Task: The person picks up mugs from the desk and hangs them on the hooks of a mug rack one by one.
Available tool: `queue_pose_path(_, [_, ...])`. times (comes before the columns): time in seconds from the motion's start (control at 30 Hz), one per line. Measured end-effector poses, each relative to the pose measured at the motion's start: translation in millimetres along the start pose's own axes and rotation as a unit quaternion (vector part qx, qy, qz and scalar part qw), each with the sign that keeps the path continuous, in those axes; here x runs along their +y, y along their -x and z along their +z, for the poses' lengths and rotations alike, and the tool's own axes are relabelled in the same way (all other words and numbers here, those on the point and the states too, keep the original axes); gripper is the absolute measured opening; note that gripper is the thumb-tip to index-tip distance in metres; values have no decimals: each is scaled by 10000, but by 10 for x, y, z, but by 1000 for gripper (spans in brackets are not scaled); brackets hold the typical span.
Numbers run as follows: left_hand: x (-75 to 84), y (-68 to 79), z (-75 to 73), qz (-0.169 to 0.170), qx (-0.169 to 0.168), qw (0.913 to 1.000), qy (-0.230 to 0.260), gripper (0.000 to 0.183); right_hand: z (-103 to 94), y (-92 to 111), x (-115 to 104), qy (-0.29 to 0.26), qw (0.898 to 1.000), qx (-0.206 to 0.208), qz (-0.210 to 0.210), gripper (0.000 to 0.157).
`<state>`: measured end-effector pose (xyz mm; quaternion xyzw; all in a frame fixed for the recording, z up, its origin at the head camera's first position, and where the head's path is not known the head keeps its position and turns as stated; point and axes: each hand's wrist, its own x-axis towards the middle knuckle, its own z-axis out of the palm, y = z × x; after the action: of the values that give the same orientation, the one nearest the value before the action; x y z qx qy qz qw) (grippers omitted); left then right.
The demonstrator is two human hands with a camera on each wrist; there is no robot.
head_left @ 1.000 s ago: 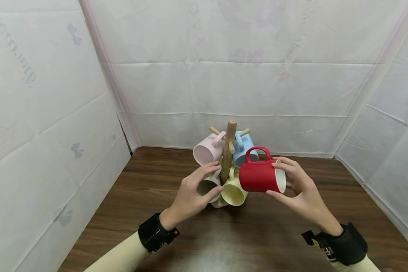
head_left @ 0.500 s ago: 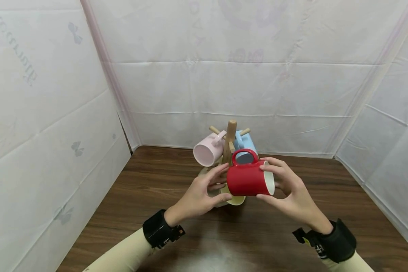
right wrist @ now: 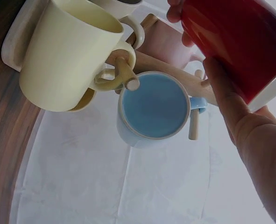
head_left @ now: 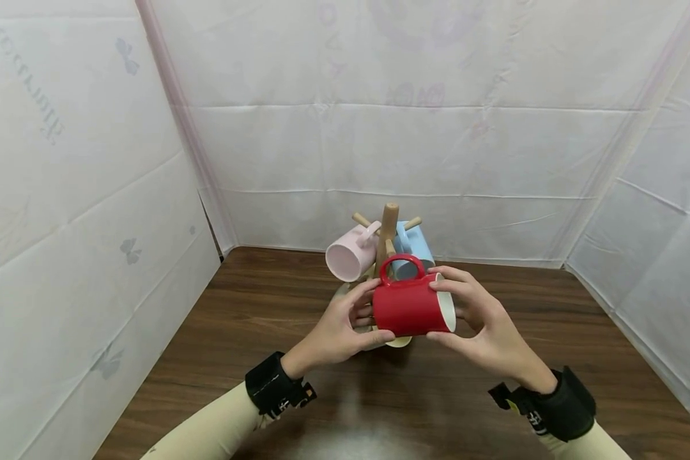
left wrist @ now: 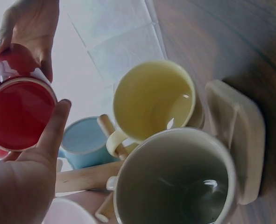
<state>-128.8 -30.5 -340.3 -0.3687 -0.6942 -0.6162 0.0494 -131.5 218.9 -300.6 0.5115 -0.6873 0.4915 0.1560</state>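
Observation:
Between both hands, in front of the mug tree, a red mug (head_left: pixel 411 308) lies on its side in the air, its white-lined mouth facing right and its handle up. My right hand (head_left: pixel 489 329) grips it by the rim end, thumb below and fingers above. At the base end my left hand (head_left: pixel 336 327) holds it between thumb and fingers; the left wrist view shows the mug's red base (left wrist: pixel 20 115) at those fingertips. Behind it, the wooden mug tree (head_left: pixel 389 223) bears a pink mug (head_left: pixel 351 254) and a light blue mug (head_left: pixel 416 246) on upper pegs.
Lower on the tree hang a yellow mug (left wrist: pixel 152 100) and an off-white mug (left wrist: pixel 175 179), mostly hidden in the head view. The tree's wooden base (left wrist: pixel 238 140) stands on a dark wood table (head_left: pixel 253 300). White sheeting (head_left: pixel 345 147) encloses the back and sides.
My right hand has carried the red mug left, in front of the tree. My left hand has moved slightly right and has taken hold of the mug's base end.

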Motion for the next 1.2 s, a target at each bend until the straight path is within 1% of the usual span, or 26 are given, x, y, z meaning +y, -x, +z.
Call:
queue_pose_path(0.1, [-18, 13, -1, 49, 116, 9999, 14, 72, -20, -28, -26, 519, 9986, -35, 52, 72])
queue_pose_path(0.17, [-27, 17, -2, 96, 204, 9997, -31, 71, -32, -46, -41, 911, 9958, -37, 75, 72])
queue_pose_path(0.23, [-36, 17, -2, 121, 267, 9995, -93, 71, -40, -58, -49, 1176, 9930, -30, 83, 73])
queue_pose_path(0.33, [-48, 17, -2, 114, 297, 9994, -153, 71, -41, -64, -50, 1226, 9924, -39, 65, 73])
queue_pose_path(0.6, [-63, 30, -14, 64, 345, 9989, -317, 71, -30, -59, 8, 1131, 9936, -10, 21, 73])
queue_pose_path(0.77, [-65, 10, -43, 163, 392, 9980, -463, 71, -26, -90, 20, 1323, 9912, 47, -20, 74])
queue_pose_path(0.9, [-68, -3, -65, 197, 408, 9981, -418, 70, -23, -120, 34, 1531, 9882, 81, -12, 74])
queue_pose_path(1.2, [-110, -16, -93, 50, 468, 9984, -302, 70, -1, -127, 108, 1617, 9867, 48, 170, 73])
